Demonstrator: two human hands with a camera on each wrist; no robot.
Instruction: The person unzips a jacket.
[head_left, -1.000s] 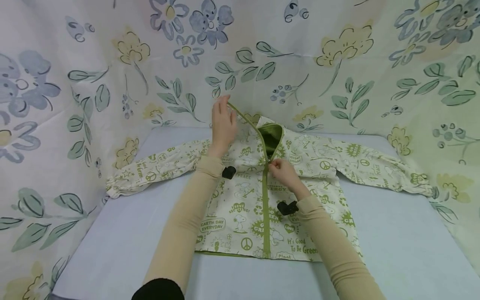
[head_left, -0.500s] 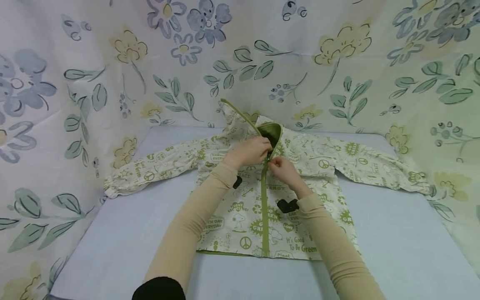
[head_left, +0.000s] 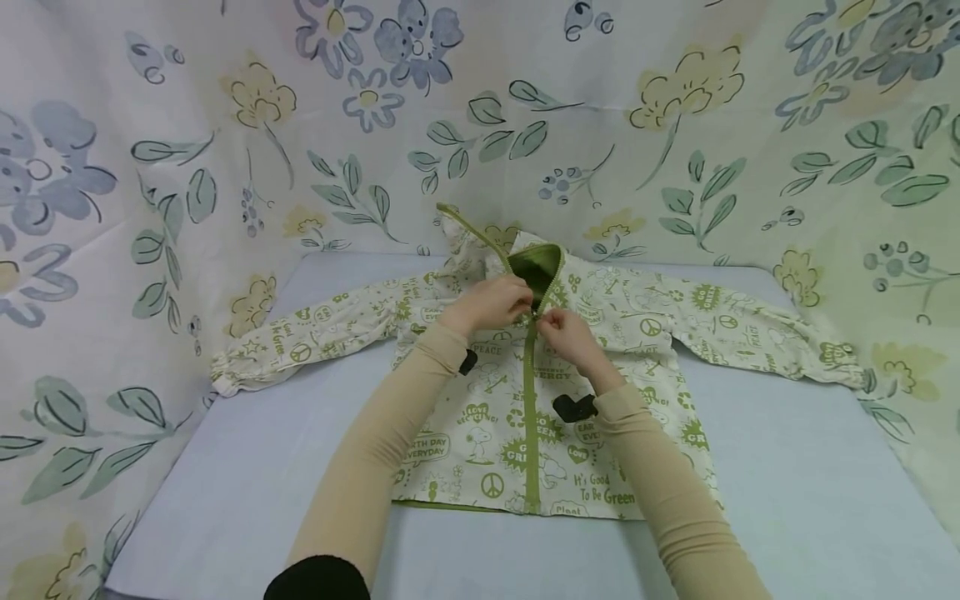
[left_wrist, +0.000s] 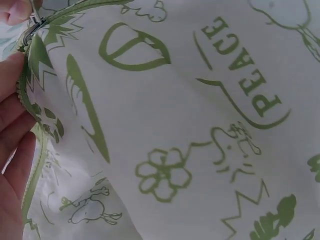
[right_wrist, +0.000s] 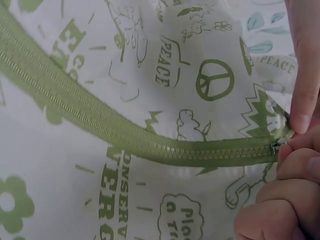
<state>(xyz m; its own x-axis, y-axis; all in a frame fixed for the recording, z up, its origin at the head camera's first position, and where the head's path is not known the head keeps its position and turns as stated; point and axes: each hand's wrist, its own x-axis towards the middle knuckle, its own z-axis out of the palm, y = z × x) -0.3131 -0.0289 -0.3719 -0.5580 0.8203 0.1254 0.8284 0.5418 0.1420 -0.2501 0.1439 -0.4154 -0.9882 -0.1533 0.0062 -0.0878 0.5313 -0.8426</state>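
Head view: a cream hooded jacket [head_left: 525,392] with green cartoon print lies flat mid-frame on the pale blue table [head_left: 225,500]. The left hand [head_left: 491,304] and right hand [head_left: 562,333] both pinch at the zipper [head_left: 531,417] top.

Left wrist: fingers [left_wrist: 12,135] curl round the zipper edge, far left.

Right wrist: fingertips [right_wrist: 295,150] pinch the slider [right_wrist: 276,148], right edge.
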